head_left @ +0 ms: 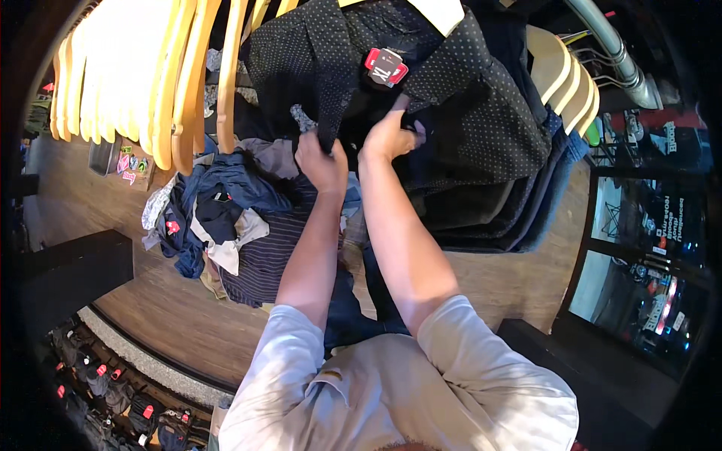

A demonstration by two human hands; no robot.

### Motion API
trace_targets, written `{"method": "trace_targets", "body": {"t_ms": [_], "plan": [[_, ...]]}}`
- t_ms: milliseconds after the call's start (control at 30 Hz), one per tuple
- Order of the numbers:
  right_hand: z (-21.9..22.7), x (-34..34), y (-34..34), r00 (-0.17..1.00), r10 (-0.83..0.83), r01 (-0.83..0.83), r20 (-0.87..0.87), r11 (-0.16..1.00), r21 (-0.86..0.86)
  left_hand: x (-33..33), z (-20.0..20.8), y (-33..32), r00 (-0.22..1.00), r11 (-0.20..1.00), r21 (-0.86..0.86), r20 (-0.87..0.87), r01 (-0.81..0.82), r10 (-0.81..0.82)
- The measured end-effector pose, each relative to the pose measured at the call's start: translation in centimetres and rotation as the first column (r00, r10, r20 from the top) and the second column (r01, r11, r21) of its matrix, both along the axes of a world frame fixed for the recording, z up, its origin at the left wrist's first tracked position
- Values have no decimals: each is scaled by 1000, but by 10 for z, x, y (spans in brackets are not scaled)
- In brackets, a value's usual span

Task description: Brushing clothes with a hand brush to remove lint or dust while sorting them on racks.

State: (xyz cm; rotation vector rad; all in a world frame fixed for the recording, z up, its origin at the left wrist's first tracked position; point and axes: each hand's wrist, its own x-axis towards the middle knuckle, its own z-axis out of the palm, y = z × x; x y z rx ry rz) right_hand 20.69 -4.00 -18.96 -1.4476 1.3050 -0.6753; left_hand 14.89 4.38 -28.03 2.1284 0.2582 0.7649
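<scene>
A black shirt with small pale dots point(481, 128) hangs in front of me on a pale hanger point(442, 10), its collar at the top and its front parted. My left hand point(322, 161) is closed on the left front edge of the shirt. Just to its right, my right hand point(387, 139) is closed on the other front edge, its thumb pointing up; dark cloth partly hides the fingertips. Inside the neck sits a red and white size label point(386, 67). A bit of patterned grey cloth point(303, 119) shows above my left hand.
Wooden hangers point(180, 90) line a rail at upper left. More garments point(519, 214) hang behind the shirt, beside a metal rail point(613, 49). A heap of clothes point(226, 207) lies at left. Glass doors point(632, 263) stand at right; bags point(120, 395) line the lower left.
</scene>
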Motion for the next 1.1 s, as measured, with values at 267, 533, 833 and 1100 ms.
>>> {"method": "trace_targets", "body": {"t_ms": [267, 533, 833, 1100], "plan": [[19, -18, 11, 904, -67, -40, 423, 970, 239, -82, -12, 19, 994, 999, -46, -106, -8, 3], [-21, -60, -20, 990, -108, 76, 87, 947, 311, -151, -22, 55, 988, 994, 63, -131, 88, -80], [-111, -218, -48, 637, 744, -701, 203, 668, -251, -245, -40, 64, 967, 981, 78, -199, 178, -159], [-115, -347, -50, 341, 936, -940, 86, 338, 47, -309, -17, 31, 964, 980, -49, -178, 194, -200]]}}
